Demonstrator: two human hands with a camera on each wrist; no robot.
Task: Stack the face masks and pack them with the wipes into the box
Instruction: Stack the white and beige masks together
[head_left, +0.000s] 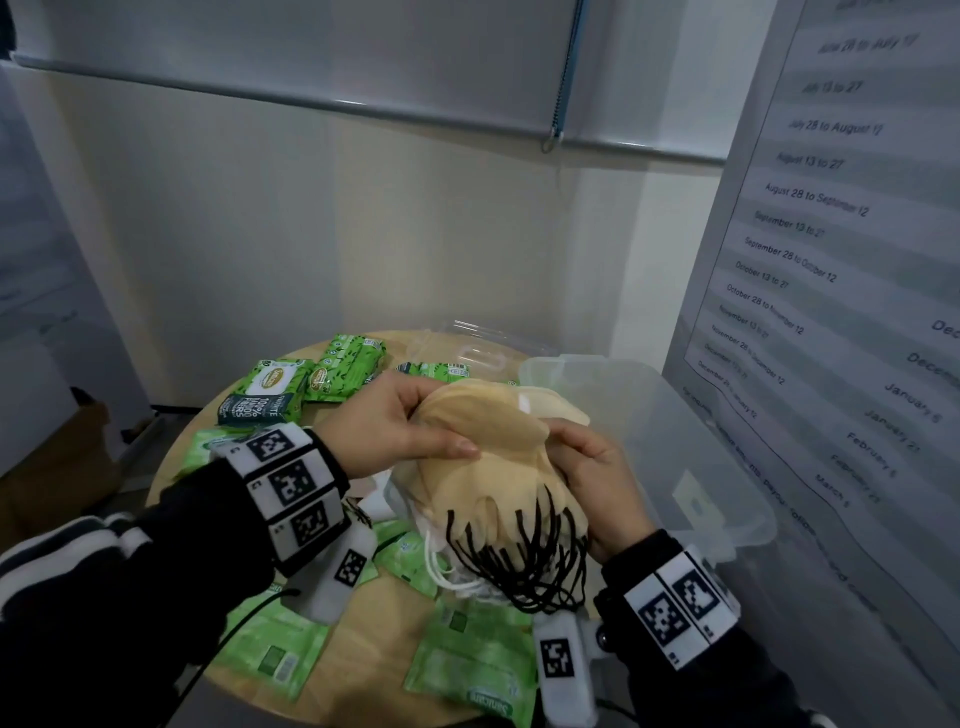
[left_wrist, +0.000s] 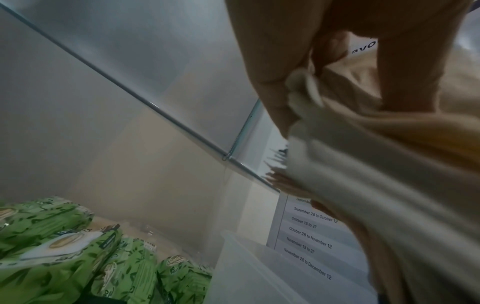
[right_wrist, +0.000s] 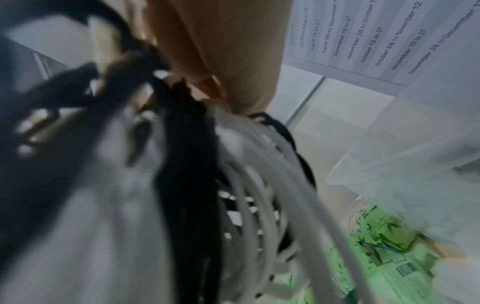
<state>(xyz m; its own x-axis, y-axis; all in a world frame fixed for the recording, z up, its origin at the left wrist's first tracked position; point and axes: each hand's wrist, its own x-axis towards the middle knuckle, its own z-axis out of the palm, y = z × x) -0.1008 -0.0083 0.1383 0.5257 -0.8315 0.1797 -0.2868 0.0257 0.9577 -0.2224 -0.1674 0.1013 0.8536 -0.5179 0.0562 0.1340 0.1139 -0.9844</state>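
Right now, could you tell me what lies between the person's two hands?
In the head view, the stack of beige face masks fills the gap; the left hand and right hand grip it from either side.

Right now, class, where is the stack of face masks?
In the head view, the stack of face masks is held between the left hand and right hand, above the round table, beside the clear box.

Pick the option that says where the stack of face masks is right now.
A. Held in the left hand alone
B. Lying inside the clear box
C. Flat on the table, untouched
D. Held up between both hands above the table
D: the left hand and right hand each have a grip on the stack of face masks, lifted over the table beside the box.
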